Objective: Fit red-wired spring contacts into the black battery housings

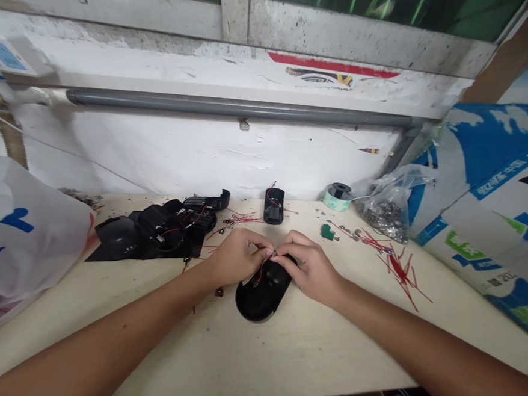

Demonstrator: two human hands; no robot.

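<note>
A pale wooden workbench [204, 371], a black plastic computer mouse [264, 294] lying on it, my left hand [236, 257] and my right hand [307, 267] closed together just above it, both grasping a thin red wire [261, 273] between the fingertips [262, 246]

Bright even light; edges bowed, perhaps slightly soft.

The single view comes from a head-worn camera, looking forward and down from close above the left hand [236, 257] and right hand [309, 268], across a pale workbench [240, 368] toward a white wall [207, 160]
</note>
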